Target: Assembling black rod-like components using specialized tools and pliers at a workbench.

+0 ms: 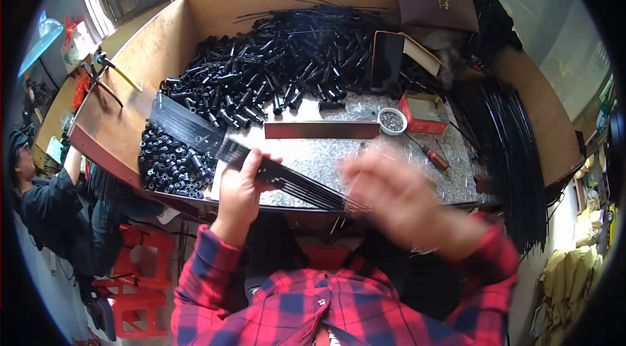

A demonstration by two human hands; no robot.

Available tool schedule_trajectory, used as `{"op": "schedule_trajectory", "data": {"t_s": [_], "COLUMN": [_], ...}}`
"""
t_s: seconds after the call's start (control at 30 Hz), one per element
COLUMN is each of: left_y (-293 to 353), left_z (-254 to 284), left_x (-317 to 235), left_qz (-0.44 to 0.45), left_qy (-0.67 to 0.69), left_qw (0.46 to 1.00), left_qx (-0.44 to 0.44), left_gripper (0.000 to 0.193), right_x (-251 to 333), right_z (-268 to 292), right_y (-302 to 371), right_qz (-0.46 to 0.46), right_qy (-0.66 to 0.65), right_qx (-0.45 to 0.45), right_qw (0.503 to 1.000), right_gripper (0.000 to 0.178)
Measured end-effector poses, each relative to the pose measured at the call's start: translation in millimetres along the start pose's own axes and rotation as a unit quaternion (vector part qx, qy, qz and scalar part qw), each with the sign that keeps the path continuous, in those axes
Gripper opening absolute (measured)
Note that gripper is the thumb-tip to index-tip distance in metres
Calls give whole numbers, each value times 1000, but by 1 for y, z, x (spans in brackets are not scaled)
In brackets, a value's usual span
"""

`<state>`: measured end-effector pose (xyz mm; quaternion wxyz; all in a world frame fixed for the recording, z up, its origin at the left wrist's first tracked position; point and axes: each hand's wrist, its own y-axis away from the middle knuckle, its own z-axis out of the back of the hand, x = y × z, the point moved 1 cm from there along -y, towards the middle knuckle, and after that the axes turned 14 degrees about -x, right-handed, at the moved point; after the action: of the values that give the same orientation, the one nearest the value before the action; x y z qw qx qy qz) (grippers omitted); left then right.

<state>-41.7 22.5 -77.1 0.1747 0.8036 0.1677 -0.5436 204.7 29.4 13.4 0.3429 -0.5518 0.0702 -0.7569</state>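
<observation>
My left hand [238, 191] is closed round a bundle of thin black rods [305, 189], its thumb lying on top. The bundle slants over the front edge of the bench, fanned out on its right side. Near its lower right end is my right hand [394, 199], smeared by motion, so its fingers and anything in them cannot be made out. Beyond my left hand, a flat row of similar dark rods [182, 121] reaches across the bench toward the left wall.
Black tubular parts [280, 72] heap up at the back, small black fittings [171, 163] at left. A red-brown bar [321, 129], white cup of small metal pieces [392, 121], red box [424, 113], phone [387, 59], screwdriver [434, 156] and long black rods [502, 144] surround the work area. Another person [59, 196] is at left.
</observation>
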Motion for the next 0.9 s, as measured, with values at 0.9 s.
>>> {"op": "schedule_trajectory", "data": {"t_s": [0.9], "left_y": [98], "left_z": [23], "left_x": [34], "left_qz": [42], "left_qy": [-118], "left_qw": [940], "left_qx": [317], "left_gripper": [16], "right_x": [-57], "right_z": [32], "right_y": [-58], "right_qz": [-227], "right_qy": [-233], "right_qx": [-227], "right_qw": [918], "right_gripper": [41]}}
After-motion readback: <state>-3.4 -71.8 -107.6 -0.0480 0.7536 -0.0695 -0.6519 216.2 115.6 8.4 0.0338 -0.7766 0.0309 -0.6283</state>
